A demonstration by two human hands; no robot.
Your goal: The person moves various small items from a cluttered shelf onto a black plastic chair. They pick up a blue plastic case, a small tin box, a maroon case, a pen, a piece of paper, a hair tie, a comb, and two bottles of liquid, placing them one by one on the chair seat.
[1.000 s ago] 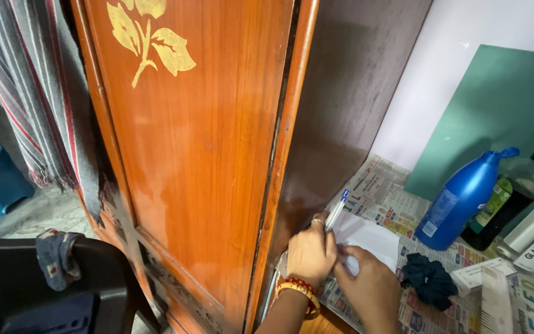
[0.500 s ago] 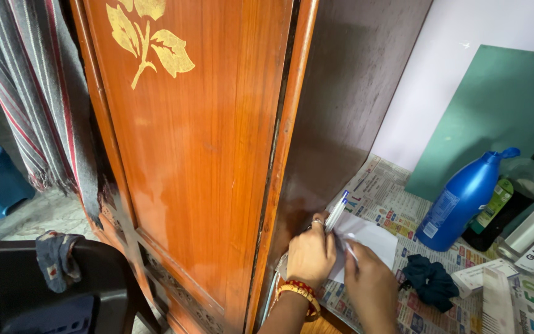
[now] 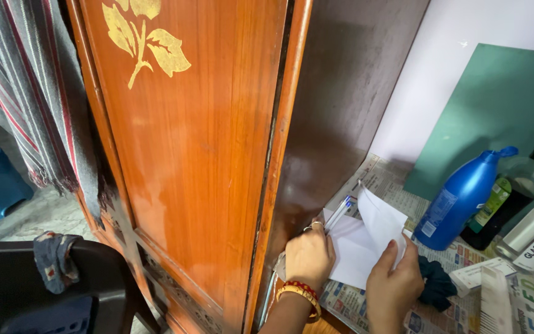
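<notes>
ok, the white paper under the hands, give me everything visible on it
The white paper is a plain, blank-looking sheet, thin and creased, lying on the newspaper that covers the surface beside the wooden cupboard. Its lower part lies flat; the upper flap is lifted and stands tilted up along a fold. The right hand pinches that raised flap at its right edge. The left hand, holding a blue-and-clear pen, presses the sheet's left edge. No writing shows on it.
</notes>
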